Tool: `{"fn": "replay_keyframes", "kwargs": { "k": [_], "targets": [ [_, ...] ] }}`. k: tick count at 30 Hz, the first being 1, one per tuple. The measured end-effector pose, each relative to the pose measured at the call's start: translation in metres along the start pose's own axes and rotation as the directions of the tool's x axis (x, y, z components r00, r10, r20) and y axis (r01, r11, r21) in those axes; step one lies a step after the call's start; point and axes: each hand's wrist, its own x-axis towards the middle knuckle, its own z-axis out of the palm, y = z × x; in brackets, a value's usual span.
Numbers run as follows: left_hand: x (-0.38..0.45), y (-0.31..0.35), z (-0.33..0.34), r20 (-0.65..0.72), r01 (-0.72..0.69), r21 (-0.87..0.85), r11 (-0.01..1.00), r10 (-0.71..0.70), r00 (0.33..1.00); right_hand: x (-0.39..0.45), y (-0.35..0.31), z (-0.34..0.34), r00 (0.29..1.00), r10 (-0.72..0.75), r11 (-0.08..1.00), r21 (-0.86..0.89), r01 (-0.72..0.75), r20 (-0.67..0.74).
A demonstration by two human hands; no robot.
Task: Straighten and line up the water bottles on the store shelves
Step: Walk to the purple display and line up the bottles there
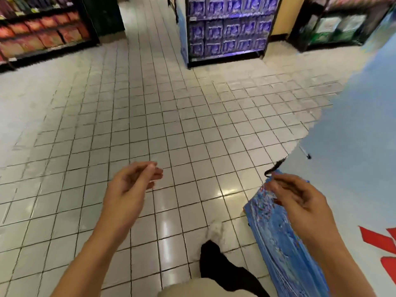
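Observation:
Both of my hands hang in the air over the tiled aisle floor and hold nothing. My left hand (132, 181) has loosely curled fingers, palm turned right. My right hand (297, 196) also has relaxed, slightly bent fingers and hovers in front of a blue printed display panel (278, 236) at the right. A shelf unit (227, 28) stacked with blue-purple wrapped packs, possibly bottled water, stands across the aisle at the top centre. The picture is blurred, so single bottles cannot be made out.
White tiled floor (150, 116) spreads wide between me and the shelves. A dark shelf with red and orange packages (42, 33) stands far left. Green packs (334, 26) sit on a rack far right. My dark shoe (214, 260) is below.

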Motion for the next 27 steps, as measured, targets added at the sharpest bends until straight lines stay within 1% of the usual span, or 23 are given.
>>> {"fn": "replay_keyframes", "kwargs": {
  "k": [3,7,11,14,16,19,23,27],
  "targets": [
    [0.075,-0.002,0.028,0.033,-0.003,-0.008,1.000,0.003,0.999,0.068,0.003,0.012,0.999,-0.005,1.000,0.018,0.006,-0.034],
    [0.170,-0.002,0.058,0.043,0.018,0.005,1.000,-0.018,0.999,0.169,0.000,0.027,0.999,-0.002,1.000,-0.001,0.002,-0.042],
    [0.252,0.002,0.075,0.012,0.055,-0.013,0.998,-0.054,0.998,0.272,-0.015,0.041,1.000,-0.008,0.999,-0.048,0.009,0.010],
    [0.308,0.004,0.082,-0.020,0.084,-0.020,0.996,-0.084,0.996,0.349,-0.032,0.058,0.997,-0.026,0.995,-0.098,0.034,0.079],
    [0.347,0.003,0.086,-0.053,0.078,-0.031,0.996,-0.080,0.995,0.400,-0.042,0.072,0.994,-0.035,0.993,-0.111,0.047,0.107],
    [0.405,-0.004,0.097,-0.085,0.109,-0.056,0.993,-0.113,0.990,0.466,-0.051,0.096,0.989,-0.041,0.991,-0.118,0.058,0.139],
    [0.513,-0.019,0.116,-0.092,0.143,-0.067,0.987,-0.149,0.985,0.565,-0.053,0.131,0.988,-0.031,0.990,-0.131,0.051,0.154],
    [0.634,-0.015,0.134,-0.043,0.132,-0.057,0.990,-0.134,0.990,0.661,-0.057,0.162,0.992,0.001,0.990,-0.143,0.016,0.125]
  ]
}}
